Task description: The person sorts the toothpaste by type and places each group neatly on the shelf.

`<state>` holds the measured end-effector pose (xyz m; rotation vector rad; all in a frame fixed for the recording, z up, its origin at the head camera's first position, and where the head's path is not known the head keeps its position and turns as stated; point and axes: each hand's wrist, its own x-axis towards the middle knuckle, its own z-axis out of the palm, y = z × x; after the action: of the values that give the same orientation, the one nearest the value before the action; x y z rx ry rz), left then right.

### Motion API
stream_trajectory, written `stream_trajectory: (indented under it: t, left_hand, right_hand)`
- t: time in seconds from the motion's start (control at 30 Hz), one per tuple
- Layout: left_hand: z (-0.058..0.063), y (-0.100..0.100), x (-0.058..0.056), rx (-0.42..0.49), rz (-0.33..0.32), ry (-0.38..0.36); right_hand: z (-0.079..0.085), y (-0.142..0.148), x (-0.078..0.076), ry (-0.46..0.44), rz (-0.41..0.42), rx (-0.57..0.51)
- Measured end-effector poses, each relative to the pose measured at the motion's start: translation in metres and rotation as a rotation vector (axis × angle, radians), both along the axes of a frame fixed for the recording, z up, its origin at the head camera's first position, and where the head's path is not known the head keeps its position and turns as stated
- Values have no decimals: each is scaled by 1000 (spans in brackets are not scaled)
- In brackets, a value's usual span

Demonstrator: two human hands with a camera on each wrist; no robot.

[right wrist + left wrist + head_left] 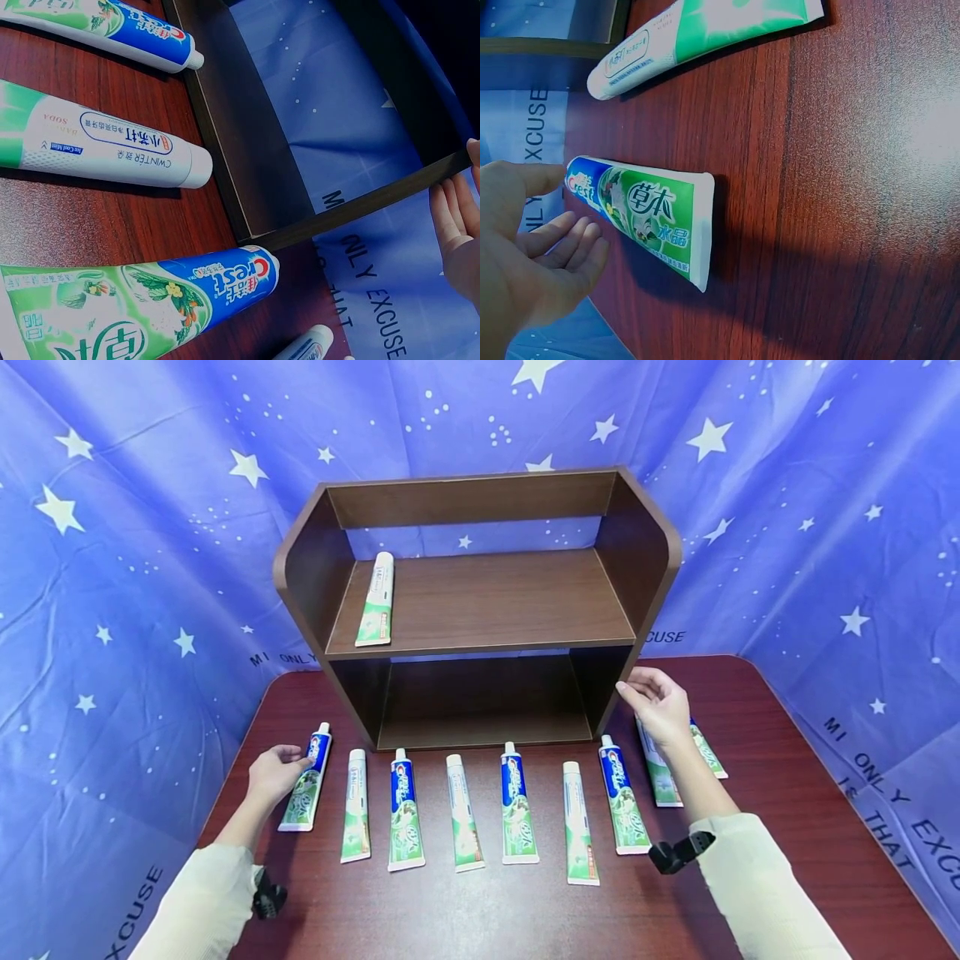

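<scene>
My left hand (276, 772) is at the leftmost blue-and-green Crest toothpaste tube (306, 785), which lies on the table with its cap toward the back. In the left wrist view the fingers are loosely bent beside the tube's cap end, without closing round it. On the other side, my right hand (660, 706) grips the front edge of the right side panel of a dark brown two-tier shelf (480, 597), thumb on one side and fingers on the other. A white-and-green toothpaste tube (377, 600) lies on the shelf's upper tier, at the left.
Several toothpaste tubes lie in a row before the shelf, including a white-and-green one (356, 806) and a Crest one (406, 810). Two more, one a blue-and-green tube (708, 750), are partly hidden by my right arm. A starry blue curtain (150, 568) surrounds the reddish-brown table (525, 918).
</scene>
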<state>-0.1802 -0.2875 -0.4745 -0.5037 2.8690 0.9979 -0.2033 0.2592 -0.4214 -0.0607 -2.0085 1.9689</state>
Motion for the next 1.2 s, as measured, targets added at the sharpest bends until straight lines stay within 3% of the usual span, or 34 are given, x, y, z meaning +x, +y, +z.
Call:
stream_trajectory:
  t: [0.5, 1.2]
  left_hand:
    - [-12, 0, -3, 47, 32, -28]
    - [-9, 4, -4, 36, 86, -139]
  right_hand:
    - [3, 1, 3, -20, -16, 3]
    - [-1, -1, 0, -12, -10, -3]
